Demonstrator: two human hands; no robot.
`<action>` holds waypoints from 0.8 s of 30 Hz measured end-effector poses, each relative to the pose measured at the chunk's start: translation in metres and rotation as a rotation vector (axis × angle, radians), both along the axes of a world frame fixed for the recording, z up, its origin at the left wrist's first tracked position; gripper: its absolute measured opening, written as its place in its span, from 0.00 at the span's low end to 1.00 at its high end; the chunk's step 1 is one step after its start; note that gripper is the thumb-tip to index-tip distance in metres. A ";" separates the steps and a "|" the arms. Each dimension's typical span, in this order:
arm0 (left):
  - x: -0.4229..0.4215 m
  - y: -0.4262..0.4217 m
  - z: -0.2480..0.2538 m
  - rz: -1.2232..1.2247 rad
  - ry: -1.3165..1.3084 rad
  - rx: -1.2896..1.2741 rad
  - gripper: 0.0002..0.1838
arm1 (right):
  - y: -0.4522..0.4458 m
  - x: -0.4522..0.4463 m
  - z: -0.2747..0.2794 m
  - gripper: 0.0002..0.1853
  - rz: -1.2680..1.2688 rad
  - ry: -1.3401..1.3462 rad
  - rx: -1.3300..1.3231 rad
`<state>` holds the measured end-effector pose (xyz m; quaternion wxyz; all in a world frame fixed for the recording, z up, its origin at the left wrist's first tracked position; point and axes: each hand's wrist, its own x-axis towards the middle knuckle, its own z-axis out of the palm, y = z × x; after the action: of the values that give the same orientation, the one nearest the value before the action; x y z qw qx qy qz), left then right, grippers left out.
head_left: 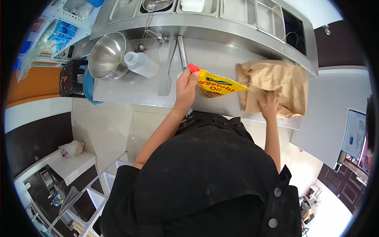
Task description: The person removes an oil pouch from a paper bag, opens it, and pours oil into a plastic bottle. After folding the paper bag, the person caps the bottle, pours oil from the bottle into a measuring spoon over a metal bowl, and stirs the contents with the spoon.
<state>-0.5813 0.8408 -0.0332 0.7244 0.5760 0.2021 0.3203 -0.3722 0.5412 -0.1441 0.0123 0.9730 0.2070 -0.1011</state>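
Note:
My left hand (186,89) grips a yellow pouch of vegetable oil (219,83) near its red cap, holding it tilted over the steel counter. On the right, my right hand (269,104) lies against a crumpled brown paper bag (278,77), its fingers stretched over the paper. Left of the pouch, a clear plastic bottle (143,65) without a cap lies on its side. Between bottle and pouch are a long spatula (165,81) and a utensil with a metal handle (182,51), whose far end is partly hidden behind my left hand.
A large steel mixing bowl (106,57) stands at the counter's left. Steel food pans (239,12) line the raised back edge, where a whisk (148,33) hangs over. A blue round lid or tray (89,89) and shelves (59,29) are at the far left.

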 end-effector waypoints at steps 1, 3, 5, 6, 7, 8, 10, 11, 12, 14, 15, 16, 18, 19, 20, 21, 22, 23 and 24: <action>-0.002 0.001 -0.001 0.009 -0.001 -0.004 0.08 | -0.003 0.007 -0.003 0.34 -0.091 0.038 0.004; -0.006 0.006 -0.001 -0.006 0.023 0.007 0.08 | 0.012 0.011 0.040 0.30 -0.027 0.015 -0.181; -0.008 0.013 -0.001 -0.067 0.066 0.031 0.08 | 0.033 0.028 0.066 0.27 0.082 0.092 -0.015; -0.009 0.017 -0.001 -0.100 0.086 0.041 0.08 | 0.042 0.036 0.083 0.23 0.176 0.169 0.148; -0.010 0.020 0.002 -0.089 0.087 0.041 0.08 | 0.069 0.024 0.118 0.20 0.244 0.142 0.357; -0.012 0.025 0.009 -0.086 0.098 0.187 0.08 | 0.104 -0.001 0.152 0.17 0.310 0.116 0.566; -0.015 0.038 0.028 -0.084 0.125 0.482 0.09 | 0.148 -0.029 0.180 0.17 0.426 0.223 0.696; -0.017 0.043 0.035 -0.084 0.138 0.631 0.10 | 0.167 -0.044 0.191 0.17 0.532 0.325 0.823; -0.019 0.047 0.041 -0.077 0.141 0.632 0.10 | 0.184 -0.063 0.205 0.17 0.631 0.357 0.796; -0.024 0.055 0.053 -0.127 0.207 0.818 0.08 | 0.210 -0.096 0.210 0.15 0.796 0.270 0.733; -0.025 0.059 0.058 -0.153 0.241 0.914 0.07 | 0.222 -0.108 0.204 0.14 0.759 0.212 0.645; -0.026 0.063 0.061 -0.179 0.277 1.010 0.07 | 0.231 -0.114 0.198 0.12 0.720 0.155 0.558; -0.020 0.072 0.064 -0.179 0.280 1.153 0.06 | 0.237 -0.114 0.188 0.11 0.702 0.142 0.586; -0.016 0.077 0.065 -0.187 0.280 1.289 0.05 | 0.239 -0.114 0.183 0.10 0.675 0.132 0.606; -0.014 0.080 0.064 -0.199 0.282 1.423 0.04 | 0.241 -0.115 0.179 0.10 0.647 0.126 0.626; -0.015 0.082 0.063 -0.214 0.283 1.555 0.04 | 0.241 -0.117 0.175 0.10 0.616 0.121 0.644; -0.016 0.082 0.062 -0.217 0.287 1.553 0.04 | 0.240 -0.119 0.173 0.10 0.616 0.126 0.644; -0.015 0.081 0.060 -0.242 0.279 1.536 0.04 | 0.238 -0.121 0.172 0.09 0.626 0.087 0.655; -0.013 0.081 0.060 -0.266 0.267 1.522 0.03 | 0.238 -0.122 0.172 0.09 0.635 0.043 0.668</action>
<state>-0.5943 0.9222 0.0267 0.1321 0.9671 -0.0584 0.2093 -0.4946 0.7787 0.0279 -0.2757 0.8099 0.5162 -0.0401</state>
